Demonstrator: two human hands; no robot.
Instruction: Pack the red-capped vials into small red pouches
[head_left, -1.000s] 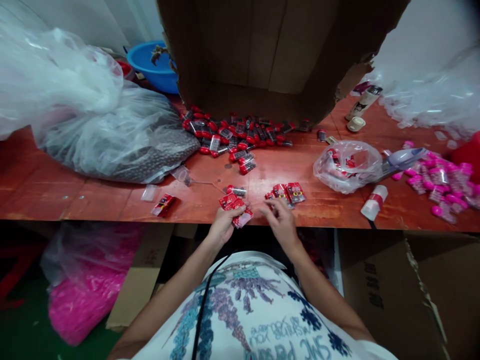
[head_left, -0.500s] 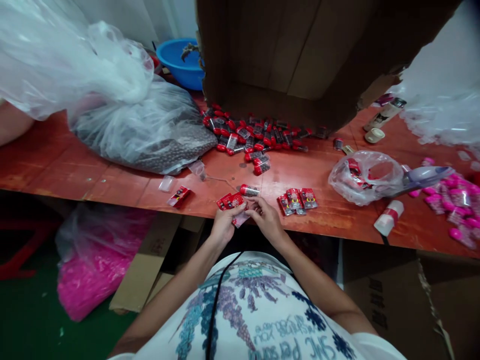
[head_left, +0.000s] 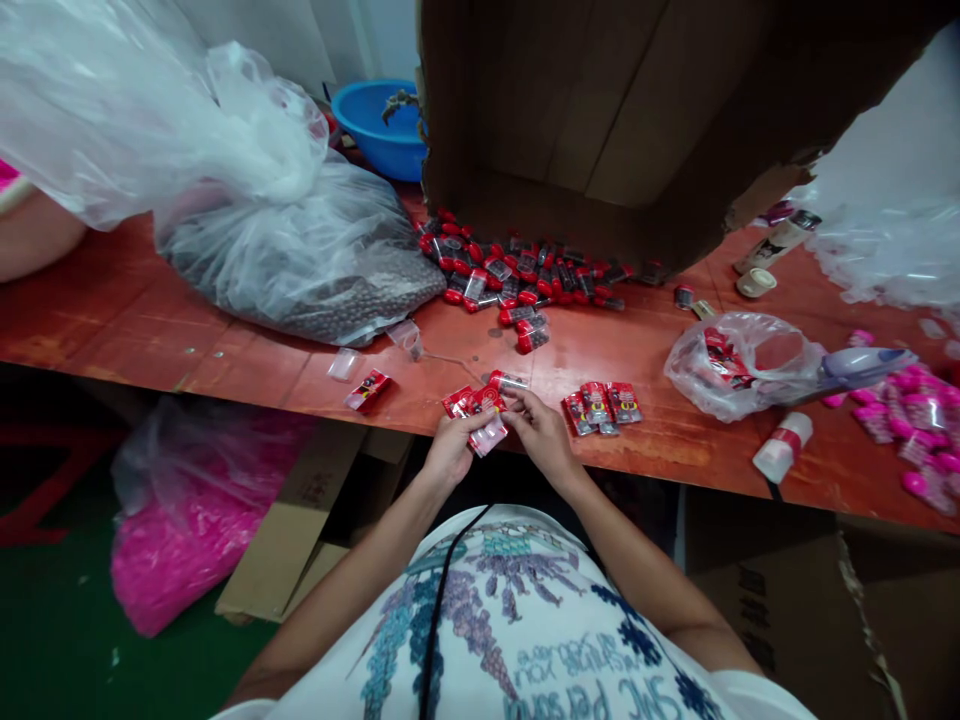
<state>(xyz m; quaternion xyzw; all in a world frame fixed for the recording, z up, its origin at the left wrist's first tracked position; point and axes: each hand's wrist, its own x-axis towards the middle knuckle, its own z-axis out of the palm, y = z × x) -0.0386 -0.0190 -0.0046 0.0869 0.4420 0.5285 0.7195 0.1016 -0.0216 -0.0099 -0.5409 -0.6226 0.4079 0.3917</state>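
My left hand is closed on red printed cards, thumb on top, with a pinkish lower part facing up. More red card with dark figures fans out beyond the thumb. At its right edge is my right hand, fingertips pinched together; whether they grip the card or something small is unclear. Just behind these fingertips lies a small clear bottle with a red cap and dark contents. To the right rests a group of filled red card packs. A stack of red cards lies to the left.
Many red-capped bottles are heaped before a large open carton. A clear bag of dark beads sits left. Rightward are a plastic bag with red packs, purple-handled scissors, a white roll and pink bottles.
My right fingertips have drawn slightly right, off the card's face to its edge, and more of the pinkish part shows. The whole view has shifted a little.
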